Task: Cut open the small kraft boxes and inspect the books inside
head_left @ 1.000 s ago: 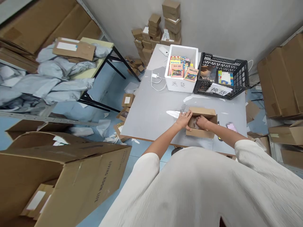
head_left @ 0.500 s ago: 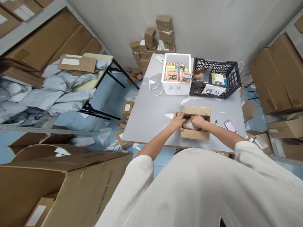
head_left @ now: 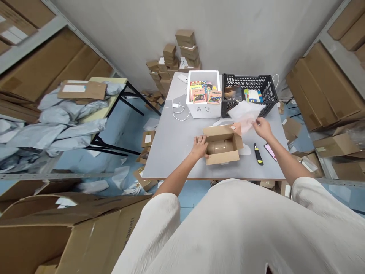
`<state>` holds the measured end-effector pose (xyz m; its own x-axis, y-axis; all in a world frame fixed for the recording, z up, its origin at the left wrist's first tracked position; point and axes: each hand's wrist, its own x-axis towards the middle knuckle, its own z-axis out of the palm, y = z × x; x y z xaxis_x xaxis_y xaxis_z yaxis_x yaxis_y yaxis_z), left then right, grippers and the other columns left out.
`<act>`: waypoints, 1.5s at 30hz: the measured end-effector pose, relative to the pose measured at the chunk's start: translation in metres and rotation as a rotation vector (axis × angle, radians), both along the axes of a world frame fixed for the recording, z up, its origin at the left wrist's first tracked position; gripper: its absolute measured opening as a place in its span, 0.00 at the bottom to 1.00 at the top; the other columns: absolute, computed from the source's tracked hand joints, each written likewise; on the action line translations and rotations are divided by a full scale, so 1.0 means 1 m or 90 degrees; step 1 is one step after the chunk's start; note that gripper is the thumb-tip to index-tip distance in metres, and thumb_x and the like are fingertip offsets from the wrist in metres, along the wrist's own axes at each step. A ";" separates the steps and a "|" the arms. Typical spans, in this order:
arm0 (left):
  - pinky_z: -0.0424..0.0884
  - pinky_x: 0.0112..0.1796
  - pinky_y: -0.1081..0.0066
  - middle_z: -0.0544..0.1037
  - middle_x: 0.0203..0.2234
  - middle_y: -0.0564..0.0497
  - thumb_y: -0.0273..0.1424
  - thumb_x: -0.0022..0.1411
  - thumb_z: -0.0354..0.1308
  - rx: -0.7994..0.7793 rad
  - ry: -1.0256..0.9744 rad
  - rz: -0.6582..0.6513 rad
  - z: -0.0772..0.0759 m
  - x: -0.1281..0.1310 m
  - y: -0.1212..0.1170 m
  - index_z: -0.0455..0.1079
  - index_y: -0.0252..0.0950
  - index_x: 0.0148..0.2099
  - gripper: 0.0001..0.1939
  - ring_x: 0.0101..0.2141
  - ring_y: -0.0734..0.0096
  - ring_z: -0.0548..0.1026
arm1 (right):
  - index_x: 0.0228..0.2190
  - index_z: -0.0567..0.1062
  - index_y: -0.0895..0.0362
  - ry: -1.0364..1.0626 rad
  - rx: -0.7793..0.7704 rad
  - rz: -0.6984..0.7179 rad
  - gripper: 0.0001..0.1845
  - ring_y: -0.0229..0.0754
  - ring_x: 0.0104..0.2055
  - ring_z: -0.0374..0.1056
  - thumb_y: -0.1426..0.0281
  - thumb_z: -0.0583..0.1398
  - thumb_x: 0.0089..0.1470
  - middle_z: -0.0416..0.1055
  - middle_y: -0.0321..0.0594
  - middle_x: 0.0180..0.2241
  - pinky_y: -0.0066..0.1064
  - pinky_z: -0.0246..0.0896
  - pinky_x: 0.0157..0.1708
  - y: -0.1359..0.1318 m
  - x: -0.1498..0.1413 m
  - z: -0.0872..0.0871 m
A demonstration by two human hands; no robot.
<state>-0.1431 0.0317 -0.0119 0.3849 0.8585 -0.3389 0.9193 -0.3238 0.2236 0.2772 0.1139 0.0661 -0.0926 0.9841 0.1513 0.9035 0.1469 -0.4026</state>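
Observation:
A small cardboard box lies open on the grey table, its flaps folded out and its inside bare. My left hand grips the box's left end, fingers closed over the edge. Up and to the right of the box, my right hand pinches a thin, translucent white bag. A pinkish-orange piece shows at the bag's lower left; whether it is inside the bag I cannot tell. Below my right hand lie a black-and-yellow box cutter and a phone with a pink screen.
A white foam box of booklets and a black plastic crate with books stand along the table's back. Small cartons are stacked by the wall. Grey parcels lie at left; a large carton stands at lower left.
My right hand has come out of the box, lifting the translucent bag up and right. My left hand has shifted to the box's left end. The box inside now shows bare.

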 end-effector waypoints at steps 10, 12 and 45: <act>0.43 0.73 0.29 0.44 0.83 0.32 0.40 0.59 0.74 -0.070 0.050 -0.006 0.006 0.011 -0.005 0.71 0.40 0.67 0.36 0.80 0.31 0.41 | 0.33 0.81 0.56 -0.009 -0.270 -0.143 0.10 0.48 0.39 0.73 0.66 0.60 0.61 0.82 0.46 0.37 0.33 0.66 0.40 -0.034 0.077 -0.064; 0.45 0.73 0.30 0.45 0.82 0.32 0.41 0.61 0.73 -0.073 0.071 -0.002 0.007 0.012 -0.007 0.71 0.40 0.66 0.34 0.80 0.32 0.43 | 0.35 0.82 0.56 -0.006 -0.356 -0.125 0.10 0.47 0.37 0.74 0.67 0.60 0.62 0.83 0.45 0.36 0.31 0.65 0.37 -0.047 0.068 -0.084; 0.70 0.67 0.53 0.60 0.78 0.35 0.45 0.80 0.46 0.023 -0.314 0.296 0.026 -0.011 -0.046 0.28 0.38 0.86 0.45 0.72 0.50 0.69 | 0.71 0.69 0.48 0.296 -0.398 0.262 0.53 0.51 0.56 0.78 0.79 0.58 0.42 0.67 0.50 0.72 0.48 0.79 0.57 -0.072 -0.027 -0.116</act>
